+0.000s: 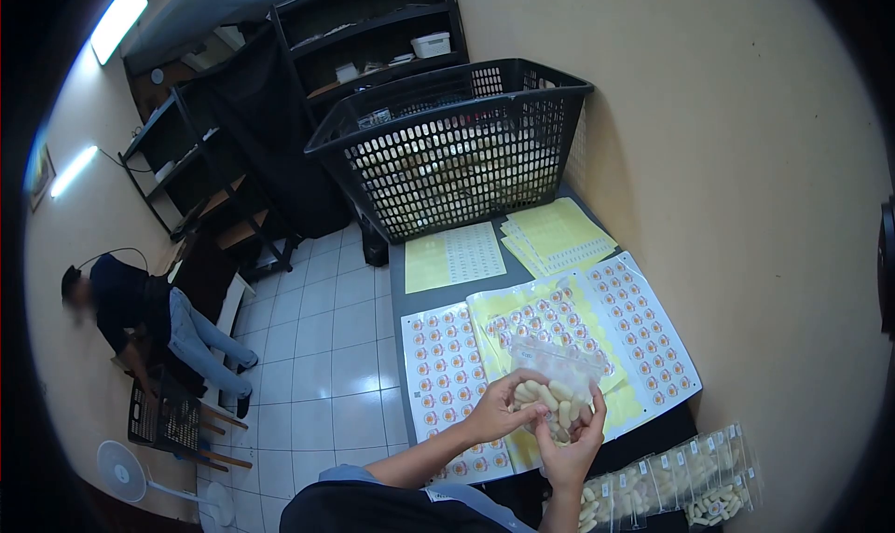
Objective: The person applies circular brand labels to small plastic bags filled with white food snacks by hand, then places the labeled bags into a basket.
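A clear zip bag [556, 384] of pale, oblong pieces is grasped between the person's 2 hands, raised above the near part of the worktop [436, 298], in front of the printed sheets. The left hand [503, 410] grips the bag from its left side, its thumb pressed across the front, while the right hand [572, 447] grasps it from below and the right, fingers curled up along the edge. The bag's top strip stands above the hands, with small print too blurred to read. Behind it, sheets of round orange-and-pink stickers [643, 333] lie spread on the worktop, with yellow sheets partly overlapped among them. Farther back are more yellow sheets [559, 235], and beyond those stands a large black crate [559, 92], its contents showing pale through the slotted wall. Near the right forearm, a row of filled clear bags [667, 482] bearing small white labels lies close together at the lower right. Across the tiled floor [317, 365], well apart, another person [140, 305] bends with an arm reaching to a smaller black basket [172, 416], near a white fan [121, 470].
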